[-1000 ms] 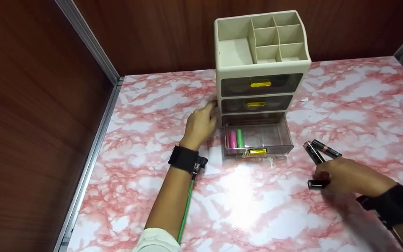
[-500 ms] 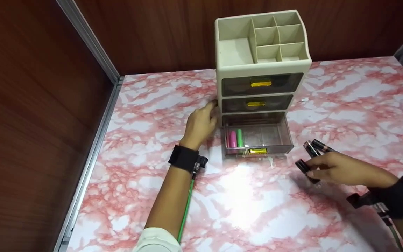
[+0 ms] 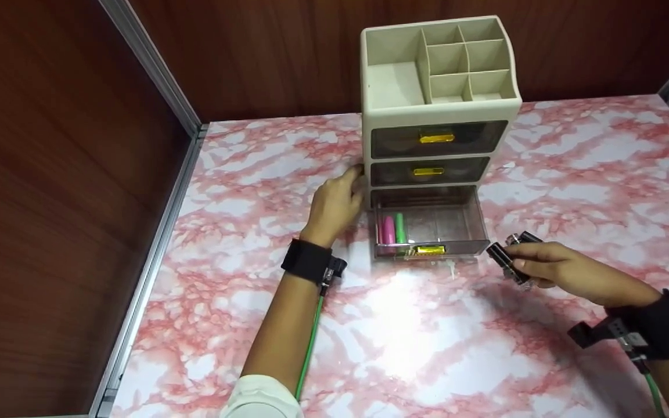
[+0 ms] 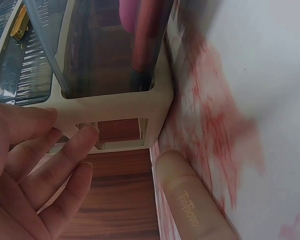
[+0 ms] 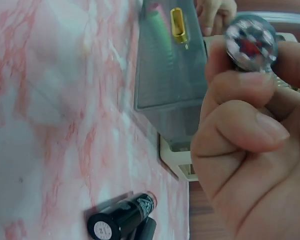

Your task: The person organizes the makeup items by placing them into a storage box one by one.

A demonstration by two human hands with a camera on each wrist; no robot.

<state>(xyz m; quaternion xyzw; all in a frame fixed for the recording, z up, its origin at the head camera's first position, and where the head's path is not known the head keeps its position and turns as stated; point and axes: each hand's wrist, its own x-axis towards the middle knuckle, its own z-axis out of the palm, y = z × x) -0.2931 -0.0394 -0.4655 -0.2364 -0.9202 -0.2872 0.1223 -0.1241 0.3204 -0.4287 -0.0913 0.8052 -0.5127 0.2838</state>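
Note:
At the left side of a cream drawer organizer [image 3: 442, 107], my left hand [image 3: 334, 206] touches its frame with loosely bent fingers. A beige tube [image 4: 190, 210] with printed lettering lies beside that hand in the left wrist view. My right hand [image 3: 578, 273] pinches a black lipstick tube [image 3: 500, 255], its tip close to the right front corner of the pulled-out bottom drawer [image 3: 467, 249]. The held tube's decorated round end [image 5: 251, 46] faces the right wrist camera. Inside the drawer, a pink tube [image 3: 389, 230] and a green tube [image 3: 400, 227] stand out on the left.
Black lipstick tubes [image 5: 122, 216] lie on the marbled table [image 3: 241, 325], partly behind my right hand in the head view. Two upper drawers [image 3: 442, 139] are closed, and divided compartments [image 3: 448, 58] top the organizer. Dark wood panels [image 3: 276, 64] stand behind and at the left.
My right hand has lifted the lipstick tube off the table and carried it up and slightly left, closer to the drawer. My left hand stays where it was.

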